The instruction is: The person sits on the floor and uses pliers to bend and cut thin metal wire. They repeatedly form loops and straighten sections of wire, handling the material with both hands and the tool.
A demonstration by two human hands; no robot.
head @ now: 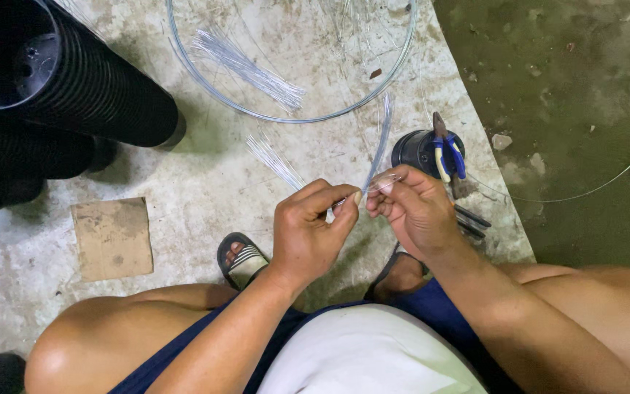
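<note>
A stained grey concrete slab point(205, 182) carries everything. Ribbed black plastic pots point(74, 80), stacked on their sides, fill its top left corner; a big loop of silver wire point(293, 119) lies at its top edge, ringing a bundle of cut wire lengths point(249, 69). Blue-and-yellow-handled pliers point(448, 155) rest on a small black pot point(415, 149) near the right edge. The left hand point(308, 233) and right hand point(413, 208) (close together) pinch a thin curved bundle of silver wire strands point(379, 146) above the slab's lower middle.

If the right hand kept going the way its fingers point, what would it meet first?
The right hand points left, so it would probably meet the left hand first; their fingertips almost touch around the thin wires pinched between them. Depth is hard to judge.
</note>
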